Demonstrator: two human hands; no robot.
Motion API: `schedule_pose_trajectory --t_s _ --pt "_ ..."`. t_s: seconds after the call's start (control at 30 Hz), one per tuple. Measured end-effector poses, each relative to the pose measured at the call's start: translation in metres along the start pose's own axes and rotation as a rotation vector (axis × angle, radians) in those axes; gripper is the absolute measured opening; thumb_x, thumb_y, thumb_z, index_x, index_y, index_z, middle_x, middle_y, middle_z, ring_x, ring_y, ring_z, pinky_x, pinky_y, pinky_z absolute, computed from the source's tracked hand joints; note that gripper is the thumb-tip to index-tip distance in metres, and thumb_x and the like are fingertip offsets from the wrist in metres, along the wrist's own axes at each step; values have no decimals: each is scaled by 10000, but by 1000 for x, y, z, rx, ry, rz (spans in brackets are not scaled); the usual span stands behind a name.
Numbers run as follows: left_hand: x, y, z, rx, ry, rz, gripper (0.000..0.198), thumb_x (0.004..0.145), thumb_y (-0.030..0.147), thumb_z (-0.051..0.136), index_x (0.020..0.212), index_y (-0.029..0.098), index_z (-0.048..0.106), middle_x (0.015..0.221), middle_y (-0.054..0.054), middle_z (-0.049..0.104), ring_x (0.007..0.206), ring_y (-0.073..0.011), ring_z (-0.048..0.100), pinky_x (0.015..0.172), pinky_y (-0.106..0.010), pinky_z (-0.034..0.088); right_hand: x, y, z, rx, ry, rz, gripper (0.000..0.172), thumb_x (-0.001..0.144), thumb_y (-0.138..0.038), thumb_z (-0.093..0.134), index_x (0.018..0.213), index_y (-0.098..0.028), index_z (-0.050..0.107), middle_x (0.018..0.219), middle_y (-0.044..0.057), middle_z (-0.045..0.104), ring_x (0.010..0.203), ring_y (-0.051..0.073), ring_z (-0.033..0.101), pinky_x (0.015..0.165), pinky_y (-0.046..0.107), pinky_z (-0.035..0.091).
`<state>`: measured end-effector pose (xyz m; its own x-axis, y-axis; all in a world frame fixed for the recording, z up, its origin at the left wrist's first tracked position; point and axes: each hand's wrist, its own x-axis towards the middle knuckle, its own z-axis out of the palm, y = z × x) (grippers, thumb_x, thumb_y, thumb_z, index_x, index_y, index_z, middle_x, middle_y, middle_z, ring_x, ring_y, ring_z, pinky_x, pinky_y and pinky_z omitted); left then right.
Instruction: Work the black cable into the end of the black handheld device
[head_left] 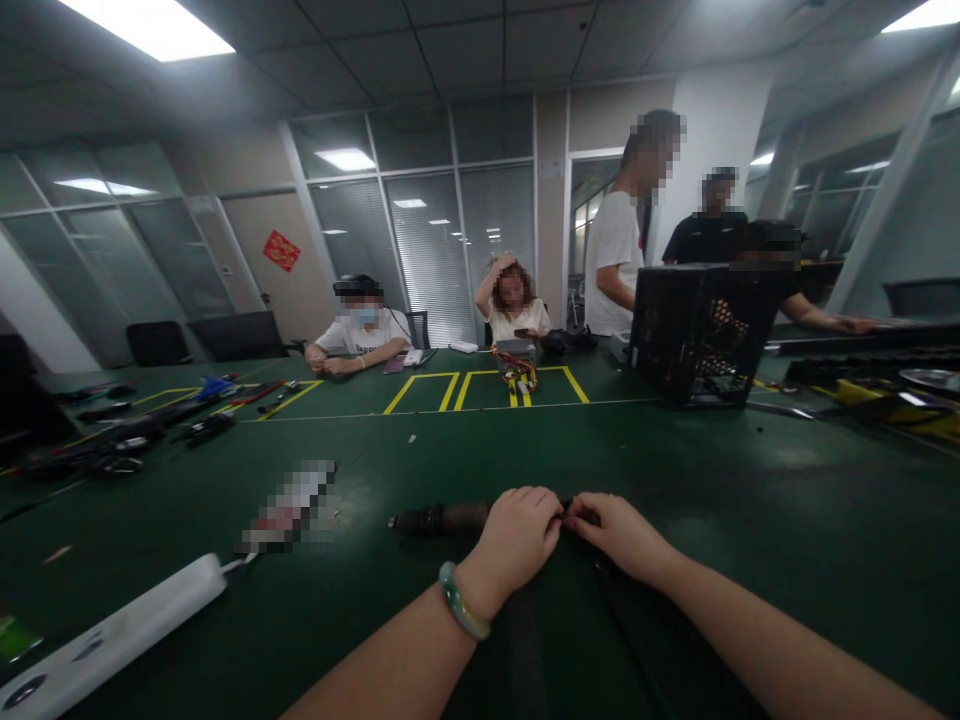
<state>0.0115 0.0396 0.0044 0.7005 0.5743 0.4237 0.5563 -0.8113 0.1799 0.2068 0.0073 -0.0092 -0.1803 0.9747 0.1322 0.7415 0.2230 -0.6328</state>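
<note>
A dark, slim cylindrical tool that looks like an electric screwdriver (461, 517) lies across the green table, its narrow tip pointing left. My left hand (521, 530), with a green bangle at the wrist, is closed over the tool's right-hand part and covers it. Close beside it, my right hand (619, 530) pinches a thin dark piece at the tool's rear end, where a black cable (619, 605) comes out beneath the fingers and runs toward me. The fingertips almost meet, so the joint between tool and cable is mostly hidden.
A white power strip (112, 635) and a phone (289, 510) lie to the left. Tangled black cables and parts (112, 440) sit further left. A black computer case (694, 335) stands at the right, and a power supply (515, 352) with wires sits opposite. Several people are around the table.
</note>
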Motion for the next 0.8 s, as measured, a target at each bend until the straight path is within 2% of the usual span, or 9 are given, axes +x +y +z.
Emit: schedule_pose_trajectory --t_s 0.23,0.53,0.8 --pt "2 -3 1 -19 -16 -30 134 873 237 554 1004 212 561 999 -8 611 931 -169 558 845 -323 434 1 0 -3 14 -12 -7 183 884 -366 544 856 -225 657 789 -5 665 706 158 594 618 248 392" --pt "1 -5 1 -56 6 -9 130 855 206 579 982 230 584 1018 10 626 963 -156 564 902 -326 426 2 4 0 21 -20 -2 207 889 -382 534 840 -217 650 768 -4 672 695 160 600 620 250 394" --pt "1 -5 -1 -55 8 12 123 872 214 550 988 207 589 1023 -20 623 963 -179 564 873 -341 441 3 3 -1 1 -19 -3 204 895 -377 534 847 -221 656 780 -3 681 708 163 596 633 253 385"
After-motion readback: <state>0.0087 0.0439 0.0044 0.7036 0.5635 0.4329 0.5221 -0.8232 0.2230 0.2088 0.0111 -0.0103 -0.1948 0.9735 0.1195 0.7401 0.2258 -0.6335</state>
